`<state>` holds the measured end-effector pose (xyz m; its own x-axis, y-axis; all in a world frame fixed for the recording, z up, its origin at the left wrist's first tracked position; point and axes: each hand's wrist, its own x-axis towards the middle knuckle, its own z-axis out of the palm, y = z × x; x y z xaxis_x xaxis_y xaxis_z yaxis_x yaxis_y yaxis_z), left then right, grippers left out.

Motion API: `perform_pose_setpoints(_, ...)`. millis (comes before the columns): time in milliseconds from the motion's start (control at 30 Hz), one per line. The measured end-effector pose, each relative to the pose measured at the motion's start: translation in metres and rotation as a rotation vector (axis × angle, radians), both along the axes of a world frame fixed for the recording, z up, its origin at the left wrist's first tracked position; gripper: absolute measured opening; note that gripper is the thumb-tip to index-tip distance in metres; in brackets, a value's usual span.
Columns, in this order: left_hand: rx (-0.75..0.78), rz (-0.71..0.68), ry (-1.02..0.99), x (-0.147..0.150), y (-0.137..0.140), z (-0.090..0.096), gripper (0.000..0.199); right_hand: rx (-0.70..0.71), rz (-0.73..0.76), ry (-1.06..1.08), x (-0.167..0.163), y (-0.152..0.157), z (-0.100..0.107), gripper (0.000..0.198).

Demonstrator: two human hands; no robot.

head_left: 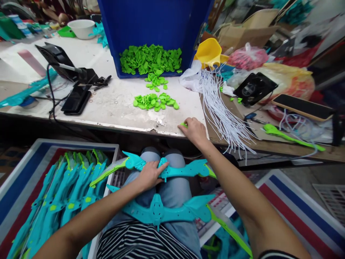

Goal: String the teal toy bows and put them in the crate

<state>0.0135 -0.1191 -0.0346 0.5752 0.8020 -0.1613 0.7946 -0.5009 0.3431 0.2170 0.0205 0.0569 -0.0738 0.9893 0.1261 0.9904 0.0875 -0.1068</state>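
Across my knees lies a turquoise plastic toy bow [185,171] with green end limbs. My left hand [151,175] rests on its middle, thumb and fingers closed around it. At the table's front edge my right hand [194,130] pinches a small green plastic piece [184,125], mostly covered by the fingers. A second turquoise bow [172,214] lies nearer my body on my lap, touched by neither hand. Beyond my right hand, a small heap of loose green pieces [155,102] sits on the white tabletop [113,111].
A tilted blue bin [159,25] spills more green pieces. White cords [221,104] hang over the table edge at right. A phone [77,99] and black stand are at left. Crates flank me; the left crate [40,144] holds several bows. A green limb [292,136] lies far right.
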Motion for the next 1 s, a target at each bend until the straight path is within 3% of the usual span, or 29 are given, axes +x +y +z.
perform_pose_setpoints(100,-0.04,0.01,0.022,0.001,0.006,0.003,0.085,0.032,-0.054,0.062,-0.001,-0.002,0.001,0.049)
perform_pose_setpoints(167,-0.109,0.003,-0.008,-0.001,0.013,0.007,0.093,0.076,0.078,0.128,0.01,-0.002,-0.001,0.05)
perform_pose_setpoints(233,-0.253,0.011,-0.079,-0.005,0.024,0.011,0.096,0.089,0.297,0.213,0.024,0.001,-0.006,0.038)
perform_pose_setpoints(300,-0.417,0.055,-0.171,-0.009,0.039,0.013,0.089,0.069,0.453,0.299,0.035,0.005,-0.01,0.024)
perform_pose_setpoints(400,-0.635,0.145,-0.303,-0.008,0.062,0.012,0.063,0.086,0.435,0.382,0.037,0.002,-0.015,0.016)
perform_pose_setpoints(500,-0.85,0.247,-0.424,-0.004,0.077,0.005,0.041,0.144,0.43,0.468,0.021,-0.026,-0.02,0.015)
perform_pose_setpoints(700,-1.082,0.451,-0.654,-0.002,0.081,-0.003,0.038,0.048,0.694,0.57,-0.016,-0.119,-0.062,0.018)
perform_pose_setpoints(833,-1.195,0.463,-0.722,-0.003,0.08,0.0,0.042,0.065,0.66,0.58,-0.024,-0.138,-0.092,0.02)
perform_pose_setpoints(1000,-1.162,0.349,-0.726,-0.006,0.079,0.001,0.047,-0.004,0.514,0.645,-0.029,-0.134,-0.1,0.014)
